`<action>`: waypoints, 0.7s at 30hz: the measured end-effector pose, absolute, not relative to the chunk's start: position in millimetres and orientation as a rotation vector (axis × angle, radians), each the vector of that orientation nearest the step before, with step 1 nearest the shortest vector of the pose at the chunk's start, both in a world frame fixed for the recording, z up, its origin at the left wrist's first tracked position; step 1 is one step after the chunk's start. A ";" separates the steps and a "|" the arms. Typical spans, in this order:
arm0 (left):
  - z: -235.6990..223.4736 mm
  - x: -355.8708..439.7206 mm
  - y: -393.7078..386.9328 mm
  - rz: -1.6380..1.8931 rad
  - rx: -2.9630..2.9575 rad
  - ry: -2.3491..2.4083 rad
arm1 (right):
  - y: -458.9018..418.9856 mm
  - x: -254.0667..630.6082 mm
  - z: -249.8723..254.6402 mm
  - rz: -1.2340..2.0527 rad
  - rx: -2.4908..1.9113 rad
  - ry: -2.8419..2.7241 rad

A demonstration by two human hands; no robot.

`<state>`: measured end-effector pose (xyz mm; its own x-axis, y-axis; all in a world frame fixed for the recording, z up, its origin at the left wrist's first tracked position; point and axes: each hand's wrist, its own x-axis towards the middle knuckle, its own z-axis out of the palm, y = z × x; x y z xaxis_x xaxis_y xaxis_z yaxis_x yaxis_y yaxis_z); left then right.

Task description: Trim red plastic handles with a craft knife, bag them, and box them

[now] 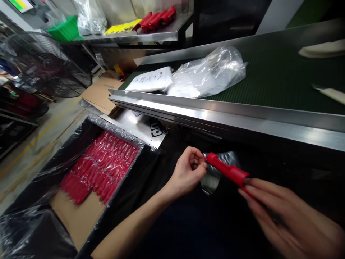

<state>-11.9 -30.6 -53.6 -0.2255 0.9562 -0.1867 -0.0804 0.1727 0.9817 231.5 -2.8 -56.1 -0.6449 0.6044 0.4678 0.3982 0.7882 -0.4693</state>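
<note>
My right hand [280, 205] is closed on the wide end of a red plastic part [226, 169], a long hollow piece with a flared end. The part slants up toward my left hand [190, 167], whose fingers are curled in a pinch at the edge of a clear plastic bag [211, 181]. The bag hangs just below the red part's narrow tip, and I cannot tell whether the tip is inside it. Both hands are over my dark-clothed lap, in front of the conveyor.
A conveyor [269, 82] with a metal edge runs across, bearing plastic bags [207, 73] and a labelled white pack [151, 80]. At left stands a lined box [81, 219] of bagged red parts [105, 165]. Behind are a fan [48, 64] and a shelf [161, 37] with more red parts.
</note>
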 end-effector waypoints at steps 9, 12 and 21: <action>-64.3 -13.7 -44.3 1.270 1.260 1.470 | 7.3 216.3 -44.6 0.470 -0.414 -2.514; -66.7 -1.9 -52.3 1.312 1.342 1.437 | -2.2 198.9 -45.5 0.357 -0.684 -2.331; -67.3 12.8 -63.4 1.352 1.320 1.518 | -16.6 177.2 -66.4 0.679 -0.998 -2.105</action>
